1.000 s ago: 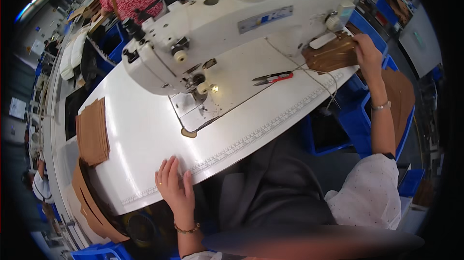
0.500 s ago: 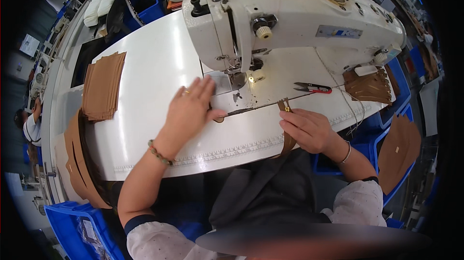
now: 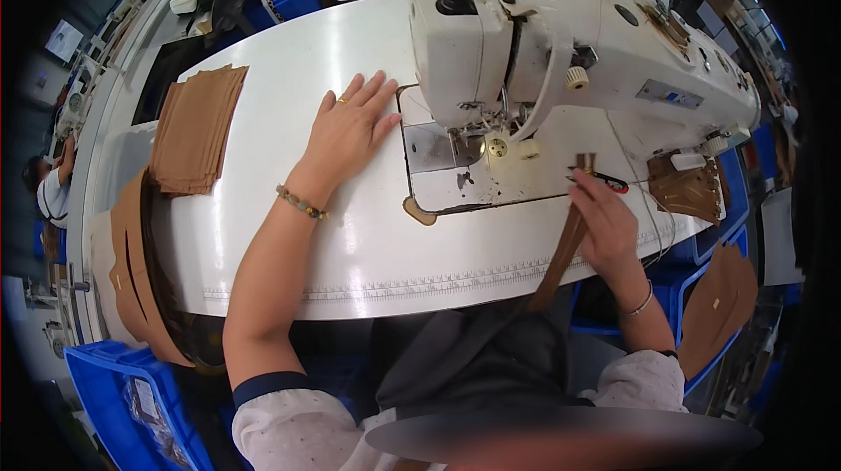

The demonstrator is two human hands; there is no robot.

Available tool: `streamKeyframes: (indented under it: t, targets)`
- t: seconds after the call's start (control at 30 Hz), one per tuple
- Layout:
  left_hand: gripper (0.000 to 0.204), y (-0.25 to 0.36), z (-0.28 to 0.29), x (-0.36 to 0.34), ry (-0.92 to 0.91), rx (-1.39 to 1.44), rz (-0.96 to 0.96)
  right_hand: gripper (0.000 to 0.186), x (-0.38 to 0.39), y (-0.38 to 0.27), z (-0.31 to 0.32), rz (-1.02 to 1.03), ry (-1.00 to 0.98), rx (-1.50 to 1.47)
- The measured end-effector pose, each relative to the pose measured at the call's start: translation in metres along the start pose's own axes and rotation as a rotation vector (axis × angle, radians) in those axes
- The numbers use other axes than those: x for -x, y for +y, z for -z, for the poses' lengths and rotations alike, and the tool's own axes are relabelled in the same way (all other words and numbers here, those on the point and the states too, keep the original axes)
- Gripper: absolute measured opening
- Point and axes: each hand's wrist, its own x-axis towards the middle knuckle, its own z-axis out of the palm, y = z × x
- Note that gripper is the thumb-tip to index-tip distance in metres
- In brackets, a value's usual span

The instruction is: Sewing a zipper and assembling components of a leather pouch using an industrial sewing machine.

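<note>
My left hand (image 3: 350, 127) lies flat on the white machine table, fingers spread, just left of the metal needle plate (image 3: 431, 152). It holds nothing. Between the fingers of my right hand (image 3: 606, 224) is a brown zipper (image 3: 561, 262); its tape hangs down over the table's near edge, and its upper end sticks out past my fingertips. Red-and-black thread snips (image 3: 611, 182) lie right behind those fingertips, partly covered. The white sewing machine (image 3: 547, 50) stands beyond my hands, its needle and presser foot (image 3: 460, 145) over the plate.
A stack of brown fabric pieces (image 3: 197, 134) lies at the table's left. More brown panels (image 3: 136, 269) hang at the left edge. Small brown pieces (image 3: 688, 186) sit at the right end. Blue bins (image 3: 131, 401) stand below both sides. A printed ruler (image 3: 412, 283) runs along the front edge.
The view has shifted, so the machine appears farther right. My left hand has moved left, away from the needle area, and flattened out. My right hand has carried the zipper rightward to the snips.
</note>
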Motion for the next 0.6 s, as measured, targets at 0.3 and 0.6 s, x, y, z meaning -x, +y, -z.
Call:
streamKeyframes:
  t: [0.3,0.6]
  targets:
    - [0.028,-0.069,0.016,0.073,0.449,-0.119,0.232,0.041,0.032,0.052,0.012,-0.405,-0.032,0.134]
    - [0.025,-0.167,0.06,0.107,0.082,-0.477,0.793,0.042,0.023,0.044,0.01,-0.215,0.022,0.05]
